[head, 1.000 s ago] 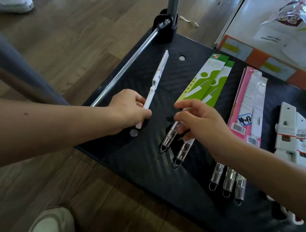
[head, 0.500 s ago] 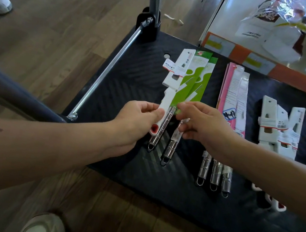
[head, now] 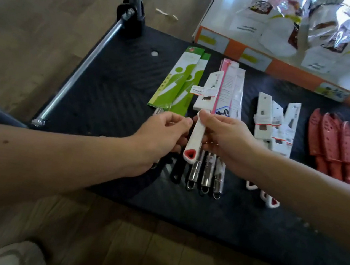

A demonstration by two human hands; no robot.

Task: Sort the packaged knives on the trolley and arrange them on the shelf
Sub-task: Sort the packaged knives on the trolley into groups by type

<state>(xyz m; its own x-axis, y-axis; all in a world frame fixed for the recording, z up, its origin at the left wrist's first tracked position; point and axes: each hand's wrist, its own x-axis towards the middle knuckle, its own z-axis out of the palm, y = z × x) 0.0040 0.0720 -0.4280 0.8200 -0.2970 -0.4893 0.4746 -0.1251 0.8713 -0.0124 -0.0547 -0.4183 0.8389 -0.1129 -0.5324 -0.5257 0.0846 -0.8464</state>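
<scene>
Right hand point(head: 225, 137) pinches the white plastic knife point(head: 206, 96) by its slim handle (red triangular butt), held above the ribbed black trolley deck point(head: 112, 91), over the pink-carded knives point(head: 230, 88). Blade in a flat white card sleeve. Left hand point(head: 162, 135) loosely curled just beside the handle, gripping nothing.

On the black trolley deck point(head: 113, 82), the right hand point(head: 227, 138) grips the handle of a white-handled knife in a white card sleeve point(head: 194, 137), held above the deck's middle. The left hand point(head: 162, 132) is just beside that handle with fingers curled; contact cannot be told. Toward the left edge lie two green-sleeved knives point(head: 176, 85), then pink-and-clear packaged knives with steel handles point(head: 230, 88), a cluster of white-sleeved knives point(head: 273, 124), and three red-sheathed knives point(head: 331, 142) near the right edge. An orange-and-white carton point(head: 260, 58) stands along the far edge.
</scene>
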